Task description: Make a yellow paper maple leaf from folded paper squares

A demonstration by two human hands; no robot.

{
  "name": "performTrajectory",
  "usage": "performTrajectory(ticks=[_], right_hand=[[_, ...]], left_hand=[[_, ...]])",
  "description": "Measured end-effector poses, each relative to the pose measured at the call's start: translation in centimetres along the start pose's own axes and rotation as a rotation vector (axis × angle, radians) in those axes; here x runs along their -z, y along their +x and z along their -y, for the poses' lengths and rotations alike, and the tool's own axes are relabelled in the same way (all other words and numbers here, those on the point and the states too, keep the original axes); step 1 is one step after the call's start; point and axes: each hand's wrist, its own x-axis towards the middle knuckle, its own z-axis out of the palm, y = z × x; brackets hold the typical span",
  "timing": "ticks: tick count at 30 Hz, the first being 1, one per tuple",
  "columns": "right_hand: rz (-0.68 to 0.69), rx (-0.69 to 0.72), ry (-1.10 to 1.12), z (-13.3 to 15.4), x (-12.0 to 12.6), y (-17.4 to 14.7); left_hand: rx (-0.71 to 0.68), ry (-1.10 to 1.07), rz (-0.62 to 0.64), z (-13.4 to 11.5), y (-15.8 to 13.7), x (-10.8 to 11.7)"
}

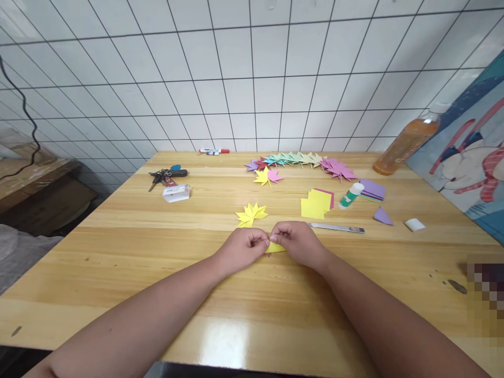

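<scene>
Table [118, 252]: glossy wood. Wall [271, 94], twelve o'clock: smooth glazed tile. Slip [277, 248], dial's centre: matt, smooth paper. Folded star [252, 213], eleven o'clock: matt paper. Strip [337, 228], between two and three o'clock: shiny, probably metal, small in view. Bottle [411, 140], two o'clock: clear glossy plastic. Keys [153, 182], ten o'clock: metal.

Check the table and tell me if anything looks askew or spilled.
The yellow papers overlap crookedly, with a dark pink sheet poking out, unlike the neater purple-topped stack. The bottle looks tilted, perhaps from lens stretch. No spill shows.
</scene>
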Motion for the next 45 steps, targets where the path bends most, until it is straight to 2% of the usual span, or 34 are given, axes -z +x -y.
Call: performTrajectory(ticks=[2, 4, 7, 9, 11, 18, 23, 28, 30, 34, 36, 38, 41, 45], right_hand=[[0.004, 0.034, -0.004, 0.1, 0.0, -0.1], [-0.026, 0.003, 0.112, 0.2, -0.1, -0.2], [-0.042, -0.134, 0.357, 0.5, -0.3, -0.2], [-0.02, -0.223, 0.43, 0.6, -0.4, -0.1], [-0.02, -0.264, 0.453, 0.6, -0.3, 0.0], [0.037, -0.261, 0.444, 0.2, 0.1, -0.1], [-0.034, -0.226, 0.341, 0.5, 0.1, -0.1], [-0.071, -0.136, 0.303, 0.7, 0.0, -0.1], [-0.12, -0.055, 0.23, 0.5, 0.1, -0.2], [-0.312, 0.281, -0.076, 0.6, 0.4, -0.7], [-0.332, 0.451, -0.245, 1.0, 0.4, -0.9], [-0.324, 0.559, -0.377, 1.4, 0.4, -1.0], [-0.325, 0.61, -0.466, 1.7, 0.2, -0.9], [-0.354, 0.613, -0.422, 1.4, 0.1, -0.8]], left_hand=[[-0.014, 0.039, -0.012, 0.0, 0.0, 0.1], [-0.007, 0.029, -0.048, 0.1, 0.1, 0.2], [0.02, -0.018, -0.132, 0.1, 0.4, 0.5], [0.04, -0.057, -0.159, 0.0, 0.5, 0.6], [0.044, -0.072, -0.15, 0.0, 0.5, 0.6], [-0.019, 0.026, -0.065, 0.3, 0.3, 0.5], [0.014, -0.04, -0.029, 0.2, 0.6, 0.6], [0.076, -0.221, -0.039, -0.1, 0.8, 0.9], [0.093, -0.274, -0.056, -0.1, 0.8, 1.1], [0.135, -0.406, -0.121, -0.2, 0.9, 1.3], [0.151, -0.459, -0.132, -0.2, 0.9, 1.4], [0.152, -0.491, -0.12, -0.3, 0.9, 1.4], [0.153, -0.51, -0.095, -0.3, 0.9, 1.6], [0.155, -0.491, -0.081, -0.4, 0.8, 1.5]])
